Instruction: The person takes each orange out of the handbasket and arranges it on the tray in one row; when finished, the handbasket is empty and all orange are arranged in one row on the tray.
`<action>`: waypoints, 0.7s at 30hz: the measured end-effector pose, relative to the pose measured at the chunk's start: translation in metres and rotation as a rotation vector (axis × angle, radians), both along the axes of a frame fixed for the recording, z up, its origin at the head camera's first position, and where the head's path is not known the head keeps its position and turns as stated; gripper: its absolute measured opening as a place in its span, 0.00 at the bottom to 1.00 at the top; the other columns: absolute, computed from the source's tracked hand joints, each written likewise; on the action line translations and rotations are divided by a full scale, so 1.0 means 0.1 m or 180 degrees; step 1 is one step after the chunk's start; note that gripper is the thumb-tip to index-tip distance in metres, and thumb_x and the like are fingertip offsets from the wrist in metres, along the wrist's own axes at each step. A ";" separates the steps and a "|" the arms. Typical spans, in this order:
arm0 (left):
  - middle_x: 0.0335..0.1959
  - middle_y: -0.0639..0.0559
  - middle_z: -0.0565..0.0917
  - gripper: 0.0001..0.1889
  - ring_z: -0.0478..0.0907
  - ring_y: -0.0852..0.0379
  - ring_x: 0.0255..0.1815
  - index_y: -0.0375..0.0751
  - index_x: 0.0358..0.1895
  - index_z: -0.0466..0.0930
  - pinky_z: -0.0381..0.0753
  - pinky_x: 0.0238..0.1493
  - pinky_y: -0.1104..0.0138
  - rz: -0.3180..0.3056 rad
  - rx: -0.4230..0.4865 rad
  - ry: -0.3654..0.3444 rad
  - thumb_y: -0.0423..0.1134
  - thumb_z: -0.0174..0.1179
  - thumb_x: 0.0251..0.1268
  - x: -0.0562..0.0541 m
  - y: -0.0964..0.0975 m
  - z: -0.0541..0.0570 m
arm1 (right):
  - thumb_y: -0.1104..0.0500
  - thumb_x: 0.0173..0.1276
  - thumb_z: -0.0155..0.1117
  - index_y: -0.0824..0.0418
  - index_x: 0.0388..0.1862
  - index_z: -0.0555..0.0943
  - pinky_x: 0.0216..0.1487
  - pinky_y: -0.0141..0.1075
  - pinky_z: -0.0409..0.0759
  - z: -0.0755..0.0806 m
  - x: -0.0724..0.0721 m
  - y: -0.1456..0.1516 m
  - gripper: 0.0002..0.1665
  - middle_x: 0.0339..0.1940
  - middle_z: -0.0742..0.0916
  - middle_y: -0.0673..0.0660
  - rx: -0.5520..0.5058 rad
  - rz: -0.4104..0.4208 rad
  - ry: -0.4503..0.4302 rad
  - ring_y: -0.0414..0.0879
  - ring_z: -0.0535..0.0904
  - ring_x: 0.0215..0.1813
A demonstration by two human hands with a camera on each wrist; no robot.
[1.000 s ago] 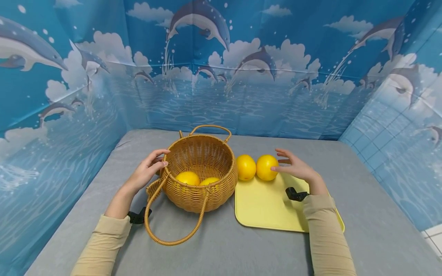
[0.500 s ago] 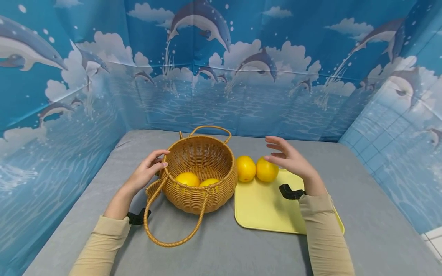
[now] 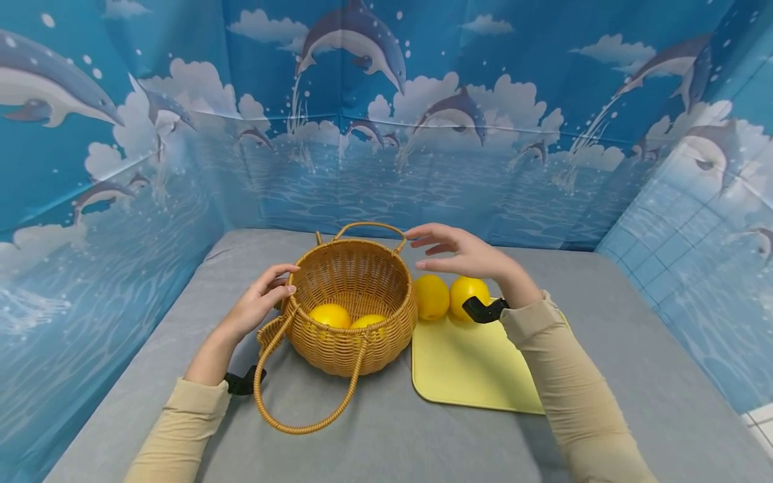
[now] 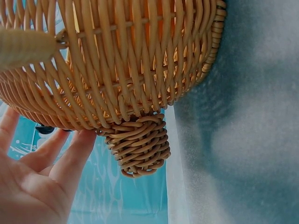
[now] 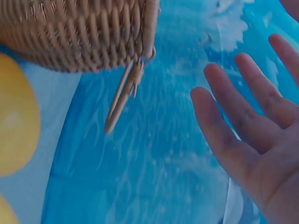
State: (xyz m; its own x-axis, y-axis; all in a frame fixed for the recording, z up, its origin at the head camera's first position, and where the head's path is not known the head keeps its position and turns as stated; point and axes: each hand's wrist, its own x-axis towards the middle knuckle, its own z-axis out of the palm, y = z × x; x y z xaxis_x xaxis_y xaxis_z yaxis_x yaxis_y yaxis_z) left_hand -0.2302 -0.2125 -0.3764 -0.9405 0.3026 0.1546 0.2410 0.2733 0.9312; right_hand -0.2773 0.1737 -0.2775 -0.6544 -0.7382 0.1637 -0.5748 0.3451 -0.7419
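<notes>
A round wicker basket (image 3: pixel 356 345) stands on the grey surface in the head view. Two round yellow-orange fruits, a left one (image 3: pixel 329 315) and a right one (image 3: pixel 367 321), lie inside it. My left hand (image 3: pixel 256 302) touches the basket's left rim with extended fingers and thumb; the left wrist view has the fingertips against the wicker. My right hand (image 3: pixel 468 255) hovers beside the basket's right rim, fingers extended and holding nothing. Below it, two more such fruits, a left one (image 3: pixel 431 298) and a right one (image 3: pixel 470 292), sit at the yellow tray's far edge.
The yellow tray (image 3: pixel 471 369) lies right of the basket, partly under my right forearm. One basket handle (image 3: pixel 302 429) flops toward me; the other handle (image 3: pixel 368 224) stands at the back. A dolphin-print curtain (image 3: pixel 386 161) encloses the back and sides.
My right hand has risen from beside the right fruit on the tray and moved left toward the basket. My left hand, the basket and the fruits have stayed in place.
</notes>
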 end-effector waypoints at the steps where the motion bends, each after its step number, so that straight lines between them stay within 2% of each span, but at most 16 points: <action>1: 0.69 0.41 0.58 0.23 0.58 0.40 0.68 0.42 0.67 0.62 0.67 0.56 0.45 0.0006 0.0000 0.0003 0.43 0.50 0.72 0.00 0.00 0.00 | 0.57 0.68 0.61 0.53 0.67 0.67 0.62 0.52 0.65 0.02 -0.01 -0.05 0.29 0.66 0.71 0.53 0.0030 0.0074 -0.0020 0.54 0.68 0.64; 6: 0.70 0.42 0.58 0.23 0.58 0.40 0.68 0.44 0.66 0.63 0.65 0.57 0.43 0.0016 0.0014 0.0006 0.44 0.50 0.72 0.00 0.00 -0.01 | 0.56 0.67 0.61 0.53 0.68 0.67 0.61 0.51 0.66 0.11 -0.08 -0.33 0.30 0.65 0.71 0.51 0.0172 0.0398 -0.0076 0.53 0.69 0.63; 10: 0.70 0.42 0.59 0.23 0.58 0.41 0.68 0.45 0.66 0.63 0.66 0.56 0.44 0.0023 0.0011 -0.0009 0.44 0.50 0.71 0.00 0.00 -0.01 | 0.55 0.66 0.63 0.52 0.67 0.68 0.59 0.48 0.69 0.14 -0.13 -0.54 0.31 0.63 0.73 0.51 0.0274 0.0576 -0.0012 0.47 0.71 0.60; 16: 0.69 0.41 0.59 0.23 0.58 0.41 0.68 0.44 0.66 0.63 0.68 0.55 0.46 0.0023 -0.0003 -0.0001 0.44 0.50 0.71 0.00 -0.01 -0.01 | 0.55 0.65 0.64 0.59 0.65 0.70 0.56 0.48 0.71 0.18 -0.20 -0.83 0.30 0.62 0.75 0.52 0.0417 0.0834 0.0044 0.46 0.73 0.57; 21: 0.69 0.40 0.59 0.23 0.59 0.39 0.68 0.43 0.66 0.62 0.69 0.53 0.48 -0.0005 0.0024 -0.0010 0.43 0.50 0.72 0.00 0.00 -0.01 | 0.57 0.64 0.66 0.61 0.64 0.71 0.55 0.45 0.73 0.16 -0.26 -1.04 0.30 0.61 0.75 0.52 0.0493 0.1037 -0.0043 0.45 0.73 0.56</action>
State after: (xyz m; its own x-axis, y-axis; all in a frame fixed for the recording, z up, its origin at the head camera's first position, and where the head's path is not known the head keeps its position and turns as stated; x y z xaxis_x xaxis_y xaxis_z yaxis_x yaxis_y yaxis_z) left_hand -0.2303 -0.2125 -0.3770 -0.9405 0.3029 0.1540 0.2385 0.2659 0.9340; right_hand -0.3035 0.0695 -0.2610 -0.3819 -0.9238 0.0264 -0.6638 0.2543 -0.7033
